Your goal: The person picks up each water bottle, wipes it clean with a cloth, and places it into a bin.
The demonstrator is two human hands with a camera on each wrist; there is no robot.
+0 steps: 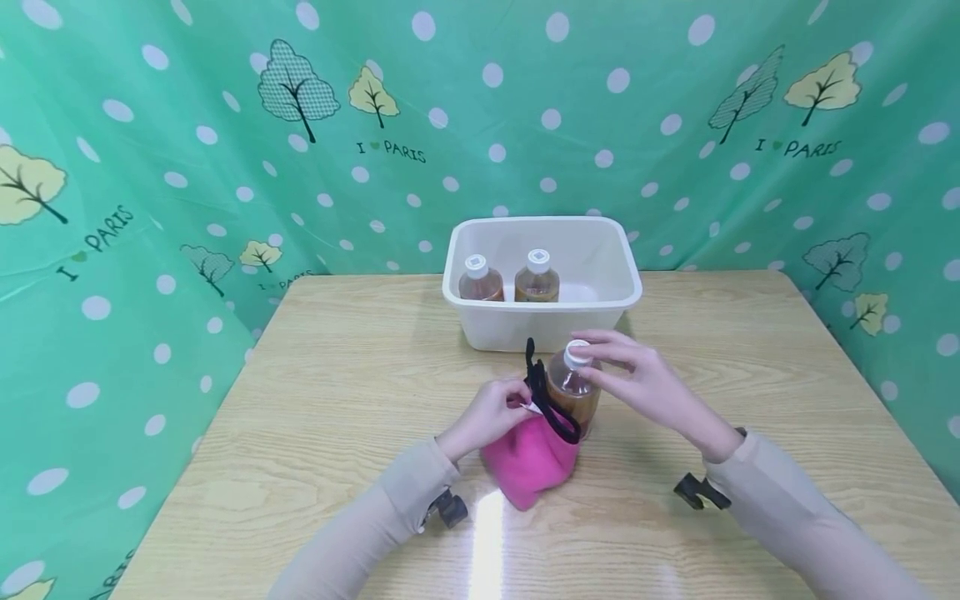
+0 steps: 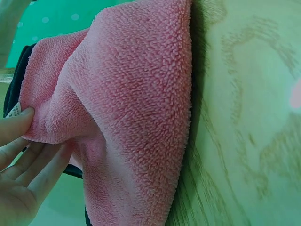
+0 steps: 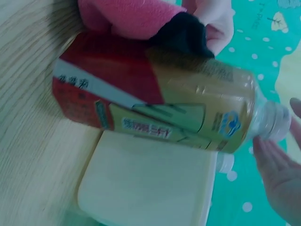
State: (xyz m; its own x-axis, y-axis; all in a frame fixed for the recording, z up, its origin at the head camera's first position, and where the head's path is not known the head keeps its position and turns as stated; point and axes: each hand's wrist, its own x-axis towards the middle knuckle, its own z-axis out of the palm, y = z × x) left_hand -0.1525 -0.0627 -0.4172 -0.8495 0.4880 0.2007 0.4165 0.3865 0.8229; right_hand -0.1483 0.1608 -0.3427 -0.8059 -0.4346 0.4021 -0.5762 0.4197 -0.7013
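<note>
A pink fleecy cloth (image 1: pixel 534 458) with black edging and a small white label stands bunched on the table. My left hand (image 1: pixel 491 415) pinches its upper edge near the label; in the left wrist view, the thumb lies on one side of the cloth (image 2: pixel 136 94) and the fingers on the other. Just right of the cloth stands an upright drink bottle (image 1: pixel 576 390) with a white cap. My right hand (image 1: pixel 637 375) holds this bottle by the cap, between thumb and fingers. The right wrist view shows the bottle's (image 3: pixel 155 94) red and gold label, with the cloth close against its side.
Behind the bottle is a white plastic bin (image 1: pixel 543 325) with two more capped bottles inside, a left one (image 1: pixel 480 281) and a right one (image 1: pixel 537 279). A green dotted curtain (image 1: pixel 495 100) hangs behind the wooden table (image 1: pixel 322 400).
</note>
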